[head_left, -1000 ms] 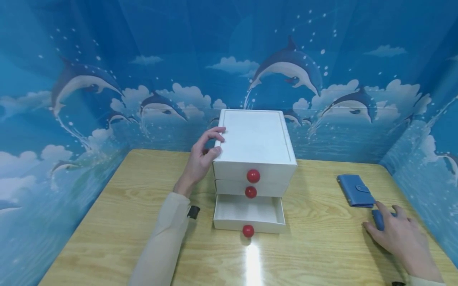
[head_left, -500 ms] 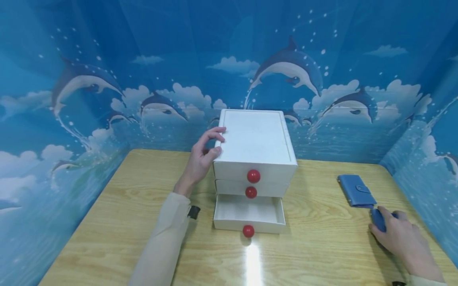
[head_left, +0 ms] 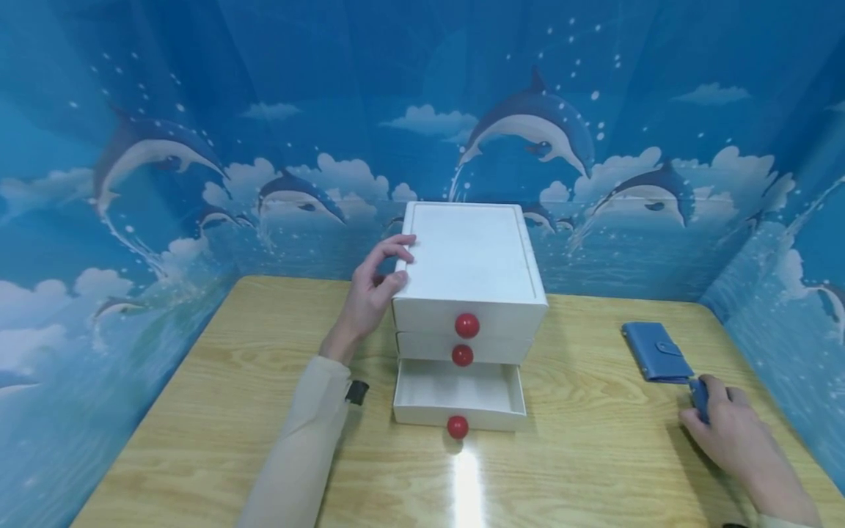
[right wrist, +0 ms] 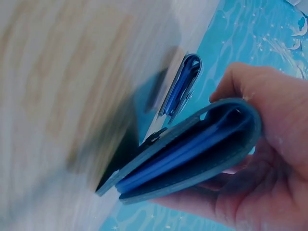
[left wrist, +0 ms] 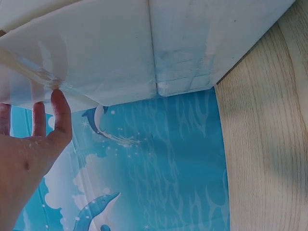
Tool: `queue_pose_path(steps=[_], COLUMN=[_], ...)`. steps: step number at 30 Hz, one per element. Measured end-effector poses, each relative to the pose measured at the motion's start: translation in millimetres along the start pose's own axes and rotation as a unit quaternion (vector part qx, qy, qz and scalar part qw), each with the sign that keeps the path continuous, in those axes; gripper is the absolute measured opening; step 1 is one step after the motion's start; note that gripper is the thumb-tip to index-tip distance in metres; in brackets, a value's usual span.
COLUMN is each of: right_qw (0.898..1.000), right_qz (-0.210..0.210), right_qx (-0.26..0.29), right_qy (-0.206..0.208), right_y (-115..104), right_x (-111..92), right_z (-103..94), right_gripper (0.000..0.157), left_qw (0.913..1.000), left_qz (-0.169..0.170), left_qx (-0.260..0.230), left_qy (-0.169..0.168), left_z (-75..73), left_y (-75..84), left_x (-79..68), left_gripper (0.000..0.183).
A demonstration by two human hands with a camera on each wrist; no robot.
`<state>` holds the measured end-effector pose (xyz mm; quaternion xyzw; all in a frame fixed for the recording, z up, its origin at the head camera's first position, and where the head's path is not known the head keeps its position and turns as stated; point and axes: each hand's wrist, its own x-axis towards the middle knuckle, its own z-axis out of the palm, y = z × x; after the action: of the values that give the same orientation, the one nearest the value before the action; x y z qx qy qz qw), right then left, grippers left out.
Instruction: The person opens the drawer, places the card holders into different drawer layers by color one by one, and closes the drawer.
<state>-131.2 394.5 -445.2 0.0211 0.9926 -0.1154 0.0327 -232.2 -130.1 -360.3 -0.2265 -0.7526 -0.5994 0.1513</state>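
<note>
A white drawer cabinet (head_left: 470,253) with red round knobs stands mid-table, its bottom drawer (head_left: 462,385) pulled out and nothing visible inside. My left hand (head_left: 366,297) rests on the cabinet's top left edge, fingertips on the top; the left wrist view shows the fingers (left wrist: 61,115) touching its white surface. At the right, my right hand (head_left: 736,433) grips a small blue wallet (head_left: 699,400) between thumb and fingers. The right wrist view shows this folded wallet (right wrist: 211,159) edge-on, tilted, with blue inner sleeves. A second blue wallet (head_left: 656,352), snap strap fastened, lies just beyond it.
Wood-grain table (head_left: 264,352) holds everything. A blue curtain (head_left: 317,88) printed with dolphins closes off the back and both sides. The open drawer's red knob (head_left: 458,427) juts toward the table's front.
My right hand has closed on the nearer wallet, which now stands more on edge in its grip. The left hand, the cabinet and the other wallet have not moved.
</note>
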Motion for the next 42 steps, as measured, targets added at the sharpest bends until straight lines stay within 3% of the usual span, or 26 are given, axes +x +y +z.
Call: queue_pose_path(steps=[7,14,22,33,37,40,42], right_qw=[0.996,0.984,0.985,0.973,0.961,0.941,0.924], right_qz=[-0.02,-0.067,-0.055,-0.072,-0.099,-0.14,-0.171], right_qx=[0.002,-0.016,-0.035,-0.041,-0.035,-0.025,-0.019], right_qy=[0.086,0.162,0.162,0.213,0.258,0.307,0.34], right_y=[-10,-22,-31,-47,-53,-56,-58], right_x=[-4,-12,-15,-22,-25,-25,-24], right_z=[6.1,3.5,-3.5,-9.3,-10.3,-11.1,-11.3], right_gripper=[0.065,0.05,0.054,0.052,0.054,0.051,0.039], left_qw=[0.9999,1.0,1.0,1.0,1.0,1.0,1.0], left_qz=[-0.008,-0.003,-0.002,-0.001,0.002,0.0,-0.001], left_qx=[0.008,0.006,0.009,0.004,0.002,0.0,0.0], left_qy=[-0.002,-0.001,-0.003,0.0,-0.002,-0.003,-0.002], left_z=[0.1,-0.3,-0.9,-1.1,-1.1,-1.1,-1.0], left_y=[1.0,0.2,0.0,-0.6,-0.7,-0.2,-0.2], left_x=[-0.1,-0.5,-0.7,-0.2,-0.1,-0.3,-0.5], left_gripper=[0.025,0.025,0.024,0.025,0.025,0.026,0.025])
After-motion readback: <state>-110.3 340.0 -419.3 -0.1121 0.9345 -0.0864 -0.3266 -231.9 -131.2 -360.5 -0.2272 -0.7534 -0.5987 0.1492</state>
